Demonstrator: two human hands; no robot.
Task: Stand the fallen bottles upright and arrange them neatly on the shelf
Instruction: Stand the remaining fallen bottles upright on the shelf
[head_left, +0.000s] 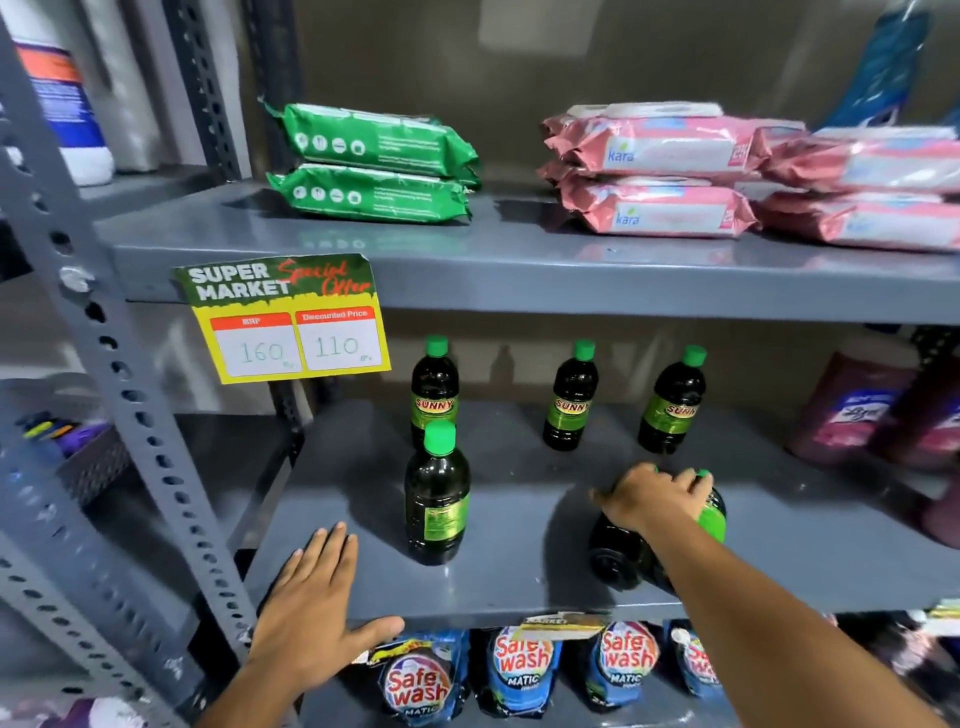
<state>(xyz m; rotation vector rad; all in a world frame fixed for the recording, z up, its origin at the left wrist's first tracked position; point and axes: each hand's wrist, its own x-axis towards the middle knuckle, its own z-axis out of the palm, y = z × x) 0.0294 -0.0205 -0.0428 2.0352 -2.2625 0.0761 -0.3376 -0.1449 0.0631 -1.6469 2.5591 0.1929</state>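
Your right hand (655, 496) is wrapped over the neck end of the fallen bottle (631, 551), which lies on its side at the front right of the shelf (519, 587); your left hand (317, 618) rests flat and empty on the shelf's front edge. Four bottles already stand: one in front (437, 501), three behind (571, 397). This looks like the last one to raise, with bare shelf around it and pink bottles (857, 410) well apart.

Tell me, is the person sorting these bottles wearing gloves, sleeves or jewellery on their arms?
No. The left hand and the right hand are bare, with no gloves. Both forearms are uncovered as far as the picture shows; no sleeve edge comes into view. I can see no watch, bracelet or ring, though some of the right hand's fingers are hidden behind the bottle.
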